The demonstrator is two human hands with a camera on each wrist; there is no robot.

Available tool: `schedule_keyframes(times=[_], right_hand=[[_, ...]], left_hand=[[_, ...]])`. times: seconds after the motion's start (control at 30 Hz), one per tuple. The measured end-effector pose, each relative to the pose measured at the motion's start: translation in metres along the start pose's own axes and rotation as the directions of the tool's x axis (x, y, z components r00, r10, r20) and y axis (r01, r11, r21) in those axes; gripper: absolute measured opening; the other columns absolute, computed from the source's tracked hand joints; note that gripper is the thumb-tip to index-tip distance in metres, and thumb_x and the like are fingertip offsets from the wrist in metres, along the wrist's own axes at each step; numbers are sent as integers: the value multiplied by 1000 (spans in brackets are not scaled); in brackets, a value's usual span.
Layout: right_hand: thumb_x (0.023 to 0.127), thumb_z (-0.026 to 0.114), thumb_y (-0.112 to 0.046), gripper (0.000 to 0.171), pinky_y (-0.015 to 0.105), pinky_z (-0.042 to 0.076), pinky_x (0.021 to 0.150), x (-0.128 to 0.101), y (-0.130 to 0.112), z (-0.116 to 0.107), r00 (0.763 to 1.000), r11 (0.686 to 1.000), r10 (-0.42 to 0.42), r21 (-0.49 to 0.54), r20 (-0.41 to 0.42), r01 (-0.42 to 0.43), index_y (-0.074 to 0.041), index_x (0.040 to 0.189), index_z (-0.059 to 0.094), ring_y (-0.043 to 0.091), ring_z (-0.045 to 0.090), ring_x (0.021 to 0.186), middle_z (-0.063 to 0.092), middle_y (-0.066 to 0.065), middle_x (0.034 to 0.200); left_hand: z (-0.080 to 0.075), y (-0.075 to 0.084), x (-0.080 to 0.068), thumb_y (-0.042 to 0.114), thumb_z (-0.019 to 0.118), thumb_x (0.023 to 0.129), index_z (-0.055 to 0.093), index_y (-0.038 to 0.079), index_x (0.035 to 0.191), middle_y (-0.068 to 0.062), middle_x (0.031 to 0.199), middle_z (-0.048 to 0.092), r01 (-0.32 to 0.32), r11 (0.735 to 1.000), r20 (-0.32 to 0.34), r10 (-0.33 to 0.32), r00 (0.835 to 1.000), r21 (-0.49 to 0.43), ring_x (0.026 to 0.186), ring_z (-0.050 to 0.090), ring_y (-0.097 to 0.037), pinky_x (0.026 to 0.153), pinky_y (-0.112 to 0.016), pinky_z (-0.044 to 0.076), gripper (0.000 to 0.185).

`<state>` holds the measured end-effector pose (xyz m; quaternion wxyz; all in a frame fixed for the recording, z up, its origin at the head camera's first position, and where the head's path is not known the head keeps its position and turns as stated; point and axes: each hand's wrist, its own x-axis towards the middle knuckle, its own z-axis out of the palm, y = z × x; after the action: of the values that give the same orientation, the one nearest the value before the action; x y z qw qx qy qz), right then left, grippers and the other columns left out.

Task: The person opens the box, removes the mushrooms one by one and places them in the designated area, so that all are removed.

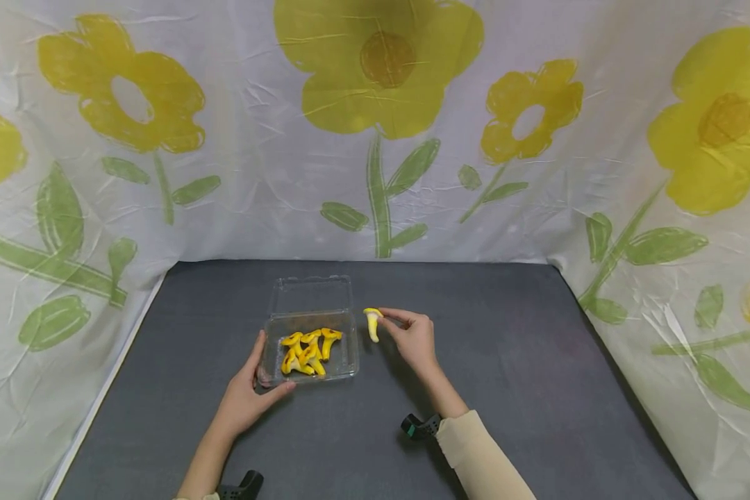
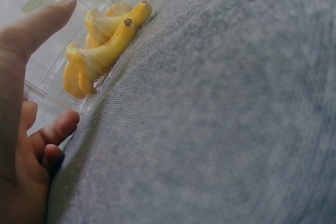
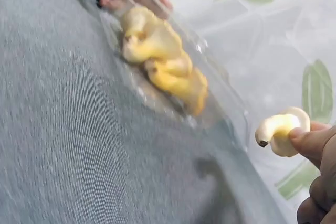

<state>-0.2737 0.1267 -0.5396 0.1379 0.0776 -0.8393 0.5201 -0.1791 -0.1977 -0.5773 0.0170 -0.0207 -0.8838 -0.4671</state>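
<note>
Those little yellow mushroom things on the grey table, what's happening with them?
A person sits at a grey table. Their left hand grips the near corner of a clear plastic box, its lid open, with several yellow mushroom pieces inside. Their right hand pinches one more mushroom piece in the air just right of the box, not inside it.

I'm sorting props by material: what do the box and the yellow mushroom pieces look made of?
The box looks like thin clear plastic: see-through, glossy walls. The mushroom piece in the right hand looks like smooth moulded plastic or rubber, evenly coloured; which one is unclear.
</note>
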Motion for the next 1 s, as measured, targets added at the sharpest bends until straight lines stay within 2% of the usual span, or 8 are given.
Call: schedule_keyframes(times=[0.2, 0.4, 0.57, 0.8, 0.93, 1.0], right_hand=[[90, 87, -24, 18, 22, 27, 42, 5, 15, -7, 999, 1000, 24, -1, -38, -24, -17, 107, 87, -1, 34, 39, 82, 4, 96], [91, 87, -24, 20, 22, 30, 44, 12, 30, -10, 998, 999, 42, -30, -38, -43, -15, 109, 87, 1, 37, 40, 82, 6, 100], [92, 86, -23, 21, 22, 33, 44, 15, 37, -11, 997, 997, 74, -11, -31, -74, -16, 111, 86, 3, 40, 39, 82, 6, 101], [93, 85, -24, 21, 22, 29, 44, 20, 42, -4, 997, 997, 73, -34, -3, -73, -16, 112, 86, 2, 30, 40, 81, 6, 107], [93, 84, -24, 22, 22, 28, 46, 25, 45, 1, 998, 997, 57, -43, 14, -56, -16, 113, 86, 2, 37, 47, 81, 5, 109], [93, 84, -24, 21, 22, 30, 48, 27, 45, 4, 998, 997, 58, -43, 17, -58, -16, 113, 86, 2, 50, 55, 81, 4, 110]], left_hand=[[1, -3, 1, 37, 89, 88, 7, 21, 173, -3, 86, 52, -8, 1000, 2, 8, 1000, 1, 75, 48, -14, 71, -30, 43, 119], [0, -5, 0, 37, 89, 88, 7, 21, 173, -2, 86, 51, -6, 1000, 0, 6, 1000, 14, 76, 48, -14, 73, -30, 42, 120], [1, -3, 0, 39, 89, 88, 7, 22, 173, -2, 86, 52, 3, 1000, -1, -3, 1000, 15, 76, 48, -14, 73, -31, 41, 120], [1, -3, 0, 38, 90, 87, 7, 21, 173, -2, 86, 51, 5, 1000, -2, -5, 1000, 8, 75, 47, -14, 72, -31, 41, 120], [0, -3, 0, 39, 89, 88, 7, 21, 173, -2, 86, 51, 8, 1000, -1, -8, 1000, 17, 76, 48, -14, 72, -31, 41, 120], [0, -2, 0, 40, 89, 88, 7, 21, 173, -2, 87, 52, 8, 1000, 3, -8, 1000, 21, 76, 48, -14, 73, -31, 42, 120]])
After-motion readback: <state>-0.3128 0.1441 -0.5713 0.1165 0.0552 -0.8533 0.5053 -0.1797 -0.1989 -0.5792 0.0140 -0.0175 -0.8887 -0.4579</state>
